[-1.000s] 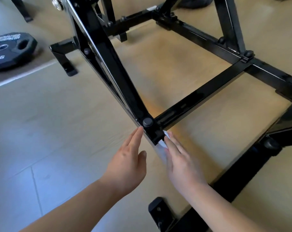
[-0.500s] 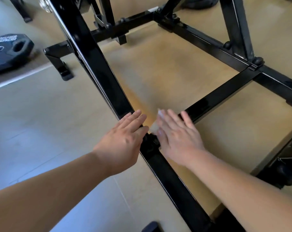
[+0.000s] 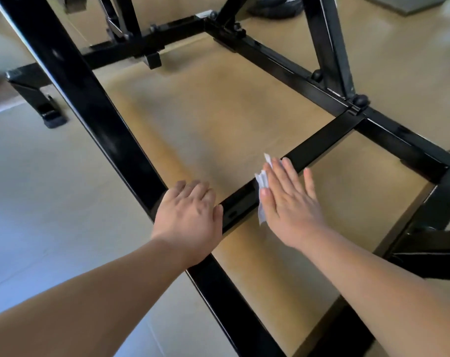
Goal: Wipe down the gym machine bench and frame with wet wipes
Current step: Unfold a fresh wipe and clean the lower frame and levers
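Observation:
The gym machine's black steel frame (image 3: 95, 119) lies low over the floor, with a long bar running from upper left to the bottom and a cross bar (image 3: 319, 144) branching off to the right. My left hand (image 3: 190, 217) rests on the joint where the two bars meet, its fingers bent over the long bar. My right hand (image 3: 288, 199) lies flat with straight fingers on the cross bar, pressing a white wet wipe (image 3: 262, 185) against it. Only the wipe's edge shows beside my thumb. The bench is out of view.
A tan mat (image 3: 218, 104) lies under the frame, and pale floor tiles (image 3: 38, 202) spread to the left. A black frame foot (image 3: 38, 99) stands at the left. More frame bars and an upright (image 3: 329, 47) cross the right side.
My right hand slid with the wipe from the joint out to the right along the cross bar. My left hand settled onto the joint. The view moved closer to the frame.

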Motion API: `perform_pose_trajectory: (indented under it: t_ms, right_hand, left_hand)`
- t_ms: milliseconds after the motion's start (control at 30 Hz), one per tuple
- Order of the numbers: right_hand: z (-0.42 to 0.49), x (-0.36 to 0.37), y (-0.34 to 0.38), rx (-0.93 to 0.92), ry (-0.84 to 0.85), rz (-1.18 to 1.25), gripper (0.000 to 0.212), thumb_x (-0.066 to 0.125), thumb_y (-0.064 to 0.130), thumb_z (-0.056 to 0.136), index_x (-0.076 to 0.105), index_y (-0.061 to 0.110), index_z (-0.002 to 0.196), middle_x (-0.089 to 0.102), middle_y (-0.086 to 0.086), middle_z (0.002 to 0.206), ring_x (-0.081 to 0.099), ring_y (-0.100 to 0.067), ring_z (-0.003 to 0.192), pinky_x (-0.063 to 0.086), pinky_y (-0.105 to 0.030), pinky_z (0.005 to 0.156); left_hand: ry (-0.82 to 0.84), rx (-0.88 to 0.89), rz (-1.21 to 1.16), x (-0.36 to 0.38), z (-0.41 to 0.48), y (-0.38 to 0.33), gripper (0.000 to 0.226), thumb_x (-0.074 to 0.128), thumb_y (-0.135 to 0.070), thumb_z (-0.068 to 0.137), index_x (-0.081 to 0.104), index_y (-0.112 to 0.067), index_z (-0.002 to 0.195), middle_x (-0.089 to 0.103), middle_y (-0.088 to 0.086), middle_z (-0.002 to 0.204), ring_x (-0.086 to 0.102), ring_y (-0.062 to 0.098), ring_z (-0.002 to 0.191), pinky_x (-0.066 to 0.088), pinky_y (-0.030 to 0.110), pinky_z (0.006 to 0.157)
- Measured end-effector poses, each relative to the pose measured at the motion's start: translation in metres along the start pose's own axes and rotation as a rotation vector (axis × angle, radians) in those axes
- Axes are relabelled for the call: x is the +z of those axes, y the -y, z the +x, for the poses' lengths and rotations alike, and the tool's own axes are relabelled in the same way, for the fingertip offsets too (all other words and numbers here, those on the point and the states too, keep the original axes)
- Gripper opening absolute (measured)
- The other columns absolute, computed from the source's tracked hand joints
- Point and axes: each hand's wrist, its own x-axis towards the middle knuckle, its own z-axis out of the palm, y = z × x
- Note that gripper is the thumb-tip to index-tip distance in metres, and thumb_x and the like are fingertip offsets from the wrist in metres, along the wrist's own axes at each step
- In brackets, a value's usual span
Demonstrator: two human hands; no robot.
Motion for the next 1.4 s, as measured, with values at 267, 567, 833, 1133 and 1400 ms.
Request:
perform_pose_trajectory:
  t_ms: [267,567,833,1133,1400]
  right_hand:
    - [0.001,-0.006,-0.009,-0.435,-0.016,0.013,0.061,-0.008,0.047,0.107,0.002,0.025,0.163,-0.009,0.010,0.171,-0.016,-0.006,0.156,-0.005,-0.040,0.129]
    - [0.069,-0.007,-0.032,0.393,-0.085,0.178,0.070,0.003,0.048,0.105,-0.001,0.009,0.164,-0.014,-0.008,0.171,-0.017,-0.022,0.157,-0.010,-0.044,0.128]
    - [0.078,-0.015,-0.061,-0.024,-0.122,0.049,0.074,0.001,0.053,0.102,0.018,0.013,0.163,0.008,-0.001,0.172,0.000,-0.013,0.159,-0.008,-0.035,0.128]
    - [0.109,-0.009,-0.086,0.378,-0.139,0.243,0.073,0.012,0.045,0.107,-0.003,-0.002,0.161,-0.013,-0.017,0.170,-0.019,-0.026,0.157,-0.013,-0.039,0.127]
    - [0.111,-0.005,-0.121,0.415,-0.227,0.381,0.071,0.018,0.044,0.110,-0.006,0.000,0.161,-0.017,-0.015,0.170,-0.018,-0.023,0.157,-0.015,-0.032,0.125]
  left_hand:
    - [0.098,-0.072,0.098,-0.005,0.005,-0.010,0.080,-0.005,-0.060,0.097,0.039,-0.022,0.152,0.056,-0.003,0.143,0.037,0.024,0.145,0.016,0.045,0.122]
    - [0.177,-0.070,0.176,-0.006,0.007,-0.014,0.074,-0.008,-0.060,0.098,0.028,-0.027,0.154,0.055,-0.003,0.142,0.044,0.026,0.134,0.020,0.048,0.115]
    - [0.169,-0.076,0.129,-0.004,0.007,-0.010,0.069,0.017,-0.058,0.102,0.063,-0.018,0.135,0.071,0.007,0.121,0.062,0.033,0.114,0.036,0.053,0.105]
    - [0.046,-0.048,0.074,0.003,0.006,-0.009,0.065,0.032,-0.056,0.099,0.069,-0.010,0.129,0.072,0.014,0.118,0.066,0.038,0.109,0.040,0.057,0.102]
    - [0.029,-0.070,0.070,0.005,0.009,-0.011,0.069,0.027,-0.057,0.100,0.066,-0.011,0.132,0.072,0.012,0.120,0.065,0.036,0.110,0.038,0.055,0.107]
